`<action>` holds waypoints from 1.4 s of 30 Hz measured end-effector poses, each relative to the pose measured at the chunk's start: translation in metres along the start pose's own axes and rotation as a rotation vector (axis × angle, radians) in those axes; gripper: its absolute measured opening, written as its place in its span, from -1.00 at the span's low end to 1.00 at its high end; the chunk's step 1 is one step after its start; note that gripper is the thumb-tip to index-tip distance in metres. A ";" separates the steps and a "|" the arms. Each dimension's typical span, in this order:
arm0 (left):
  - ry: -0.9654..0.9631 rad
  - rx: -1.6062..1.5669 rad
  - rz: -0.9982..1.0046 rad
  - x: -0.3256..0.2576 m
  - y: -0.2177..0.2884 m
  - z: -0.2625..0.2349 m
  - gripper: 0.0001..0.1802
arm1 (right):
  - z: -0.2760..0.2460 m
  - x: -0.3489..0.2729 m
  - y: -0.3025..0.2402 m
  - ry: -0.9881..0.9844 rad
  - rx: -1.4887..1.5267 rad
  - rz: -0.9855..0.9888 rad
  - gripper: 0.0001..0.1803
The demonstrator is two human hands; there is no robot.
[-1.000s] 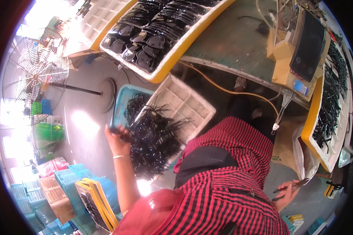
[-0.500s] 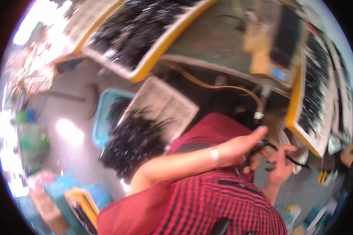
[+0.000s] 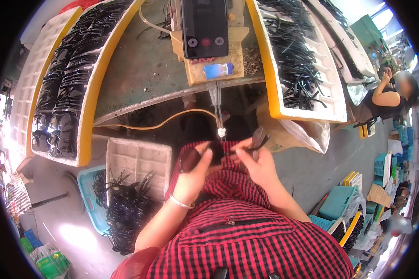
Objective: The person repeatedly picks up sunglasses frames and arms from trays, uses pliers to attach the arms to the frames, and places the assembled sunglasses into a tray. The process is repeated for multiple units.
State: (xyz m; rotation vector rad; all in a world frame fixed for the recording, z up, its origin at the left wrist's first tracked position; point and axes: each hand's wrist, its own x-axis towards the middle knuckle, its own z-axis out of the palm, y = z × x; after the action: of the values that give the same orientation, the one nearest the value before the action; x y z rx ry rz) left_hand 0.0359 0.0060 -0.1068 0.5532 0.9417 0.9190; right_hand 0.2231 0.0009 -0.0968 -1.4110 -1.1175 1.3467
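Observation:
My left hand [image 3: 194, 173], with a bangle at the wrist, grips a dark glasses frame [image 3: 190, 159] over my lap. My right hand [image 3: 260, 165] is close beside it, fingers closed on a thin dark tool [image 3: 258, 138] that sticks up from the fist. Both hands meet just under a small metal nozzle [image 3: 221, 133] hanging from the bench edge. Whether the tool touches the frame is hidden by my fingers. My red checked shirt fills the bottom of the view.
A black-fronted machine box [image 3: 205, 28] stands on the green bench [image 3: 139, 69]. A yellow-edged tray [image 3: 86, 139] holds dark glasses; another tray [image 3: 307, 111] holds black temple arms. A floor pile of black frames [image 3: 128, 216] spills over a blue basket [image 3: 86, 193]. Another person [image 3: 395, 95] sits far right.
My left hand left the floor pile of frames and came up to my lap, now holding a frame. The view swung from the floor to the bench, and both hands came together.

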 end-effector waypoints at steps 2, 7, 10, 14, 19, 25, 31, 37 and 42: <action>0.037 -0.078 -0.008 0.008 0.007 0.002 -0.63 | -0.001 0.011 -0.003 -0.003 0.219 0.102 -0.85; -0.006 -0.102 0.027 0.012 0.022 0.000 -0.62 | 0.006 0.022 -0.013 0.008 0.416 0.182 -0.83; -0.001 -0.102 0.024 0.013 0.027 0.001 -0.62 | 0.004 0.023 -0.013 0.005 0.406 0.179 -0.82; 0.016 -0.084 0.027 0.012 0.032 0.003 -0.62 | 0.002 0.022 -0.015 -0.012 0.476 0.199 -0.82; 0.017 -0.081 0.028 0.015 0.035 0.005 -0.63 | 0.002 0.023 -0.019 -0.007 0.499 0.221 -0.83; -0.003 -0.092 0.026 0.013 0.041 0.006 -0.63 | 0.001 0.022 -0.020 -0.023 0.509 0.211 -0.84; 0.009 -0.088 0.025 0.013 0.042 0.005 -0.63 | 0.002 0.022 -0.021 -0.030 0.544 0.206 -0.82; 0.010 -0.065 0.047 0.013 0.043 0.006 -0.63 | 0.002 0.021 -0.021 -0.038 0.558 0.197 -0.81; 0.022 -0.058 0.041 0.013 0.044 0.006 -0.63 | 0.002 0.021 -0.018 -0.036 0.590 0.202 -0.82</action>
State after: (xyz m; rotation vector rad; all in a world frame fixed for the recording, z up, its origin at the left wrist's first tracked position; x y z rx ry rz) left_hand 0.0260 0.0398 -0.0765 0.5153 0.9235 0.9879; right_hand 0.2210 0.0256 -0.0842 -1.0774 -0.5316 1.6762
